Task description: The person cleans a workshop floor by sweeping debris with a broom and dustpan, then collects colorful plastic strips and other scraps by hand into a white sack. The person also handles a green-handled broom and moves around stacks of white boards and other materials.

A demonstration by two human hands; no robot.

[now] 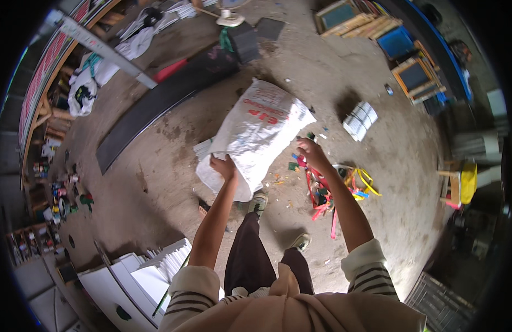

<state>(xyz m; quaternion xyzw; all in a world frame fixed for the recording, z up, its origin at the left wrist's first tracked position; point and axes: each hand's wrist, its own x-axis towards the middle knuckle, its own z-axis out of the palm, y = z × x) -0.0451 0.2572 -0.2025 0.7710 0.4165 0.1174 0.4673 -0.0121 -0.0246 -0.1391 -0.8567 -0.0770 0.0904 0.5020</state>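
Observation:
A large white woven sack (pixel 250 133) with red printing lies slantwise in front of me, its near end by my foot. My left hand (pixel 224 166) is closed on the near left part of the sack, with the fabric bunched at the fingers. To the right of the sack, above the floor, my right hand (pixel 311 152) has its fingers curled together; what they hold, if anything, is too small to make out. Below that hand lies a tangle of red, yellow and blue straps (pixel 319 193). Pale flat sheets (pixel 203 147) show at the sack's left edge.
A tied white bundle (pixel 360 120) lies to the right on the concrete floor. Beyond the sack stretches a long dark panel (pixel 173 91). White boards and stacked sheets (pixel 151 271) stand at the lower left. Wooden frames (pixel 416 74) lean at the upper right, near a yellow-draped stool (pixel 467 182).

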